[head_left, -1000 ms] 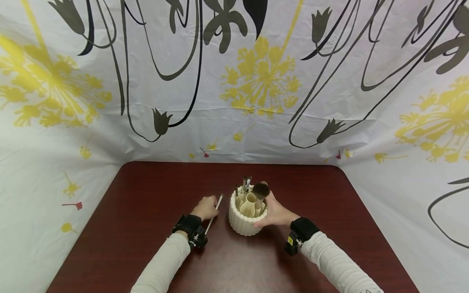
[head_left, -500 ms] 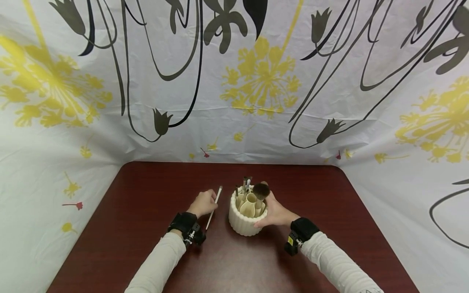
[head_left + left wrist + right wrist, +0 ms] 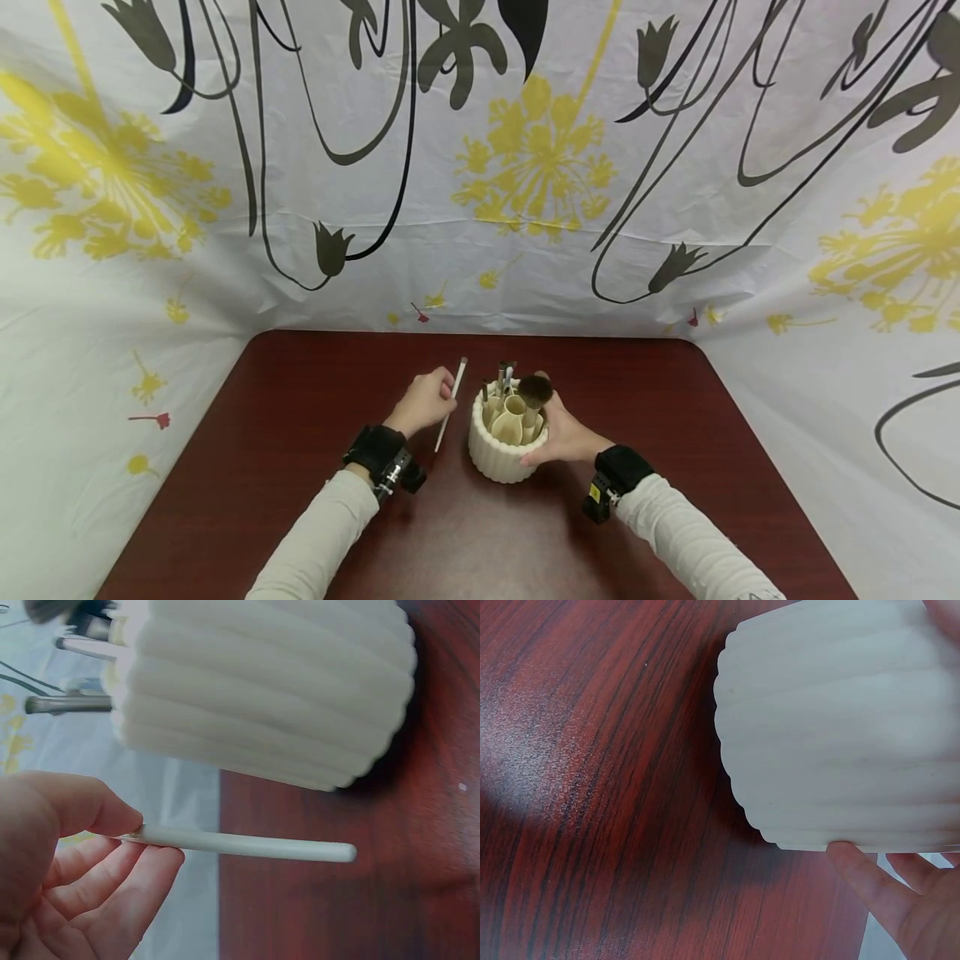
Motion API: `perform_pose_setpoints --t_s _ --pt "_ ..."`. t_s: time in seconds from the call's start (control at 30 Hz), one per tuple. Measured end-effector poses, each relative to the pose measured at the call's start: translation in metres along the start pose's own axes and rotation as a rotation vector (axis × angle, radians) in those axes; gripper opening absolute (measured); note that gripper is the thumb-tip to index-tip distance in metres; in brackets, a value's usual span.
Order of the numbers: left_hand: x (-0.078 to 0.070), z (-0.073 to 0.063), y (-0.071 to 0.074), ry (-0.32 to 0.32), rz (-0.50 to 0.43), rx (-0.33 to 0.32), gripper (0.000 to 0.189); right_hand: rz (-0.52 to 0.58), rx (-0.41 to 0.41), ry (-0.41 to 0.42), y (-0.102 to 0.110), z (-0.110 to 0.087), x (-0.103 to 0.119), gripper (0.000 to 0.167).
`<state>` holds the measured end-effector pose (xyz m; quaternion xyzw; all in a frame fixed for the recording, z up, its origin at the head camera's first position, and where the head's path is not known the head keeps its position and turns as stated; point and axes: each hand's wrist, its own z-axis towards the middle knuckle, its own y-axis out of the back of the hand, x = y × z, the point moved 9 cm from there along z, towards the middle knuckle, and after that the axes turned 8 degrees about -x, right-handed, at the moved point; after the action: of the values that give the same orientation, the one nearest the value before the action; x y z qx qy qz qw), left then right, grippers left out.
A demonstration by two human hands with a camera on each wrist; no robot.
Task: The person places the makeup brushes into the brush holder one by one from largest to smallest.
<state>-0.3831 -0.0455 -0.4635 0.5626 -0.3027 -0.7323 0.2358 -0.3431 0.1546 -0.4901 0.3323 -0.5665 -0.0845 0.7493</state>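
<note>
Between thumb and fingertips my left hand (image 3: 425,402) pinches a slim white-handled makeup brush (image 3: 262,846). In the head view the brush stands tilted, its bristle end up, just left of a cream ribbed brush holder (image 3: 501,460). The left wrist view shows the brush apart from the holder wall. My right hand (image 3: 567,433) grips the holder's right side, thumb at the front and fingers round the back. In the right wrist view a finger (image 3: 874,881) lies against the ribbed wall. Several brushes stand in the holder's compartments, among them a large fluffy brush (image 3: 535,390).
The holder stands on a dark red wooden table (image 3: 315,375) with rounded far corners. A white curtain (image 3: 405,183) with a floral print hangs behind the table and along both sides. A black camera band (image 3: 378,454) is strapped on each wrist.
My left hand has moved forward and a little to the right, lifting the makeup brush and bringing it more alongside the holder. The right hand and the holder have stayed still.
</note>
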Motion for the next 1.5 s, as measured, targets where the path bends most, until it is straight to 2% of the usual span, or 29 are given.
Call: perform_pose_setpoints --t_s 0.17,0.4,0.53,0.63,1.03,1.13,1.3,1.5 --pt "-0.011 0.003 0.013 -0.022 -0.043 -0.050 0.021 -0.003 0.001 -0.008 -0.001 -0.001 0.003 0.111" --pt "-0.028 0.005 0.026 -0.076 -0.115 -0.079 0.020 0.021 -0.006 0.035 0.004 -0.005 0.027 0.108" --pt "-0.039 0.005 0.033 -0.095 -0.150 -0.085 0.021 -0.028 0.007 0.020 0.002 -0.003 0.012 0.112" --pt "-0.048 0.004 0.039 -0.107 -0.168 -0.097 0.021 -0.026 0.015 0.005 0.000 -0.001 0.002 0.114" --pt "-0.079 -0.001 0.056 -0.180 -0.265 -0.142 0.019 -0.028 0.015 0.010 0.000 0.000 0.000 0.113" --pt "-0.080 -0.001 0.055 -0.179 -0.264 -0.150 0.018 -0.025 0.011 0.018 0.000 0.000 0.000 0.113" --pt "-0.076 0.000 0.045 -0.169 -0.252 -0.121 0.018 -0.027 0.008 0.017 0.000 0.000 -0.001 0.113" --pt "-0.076 0.000 0.032 -0.203 -0.212 -0.081 0.018 -0.014 0.003 0.022 0.001 -0.001 0.002 0.112"
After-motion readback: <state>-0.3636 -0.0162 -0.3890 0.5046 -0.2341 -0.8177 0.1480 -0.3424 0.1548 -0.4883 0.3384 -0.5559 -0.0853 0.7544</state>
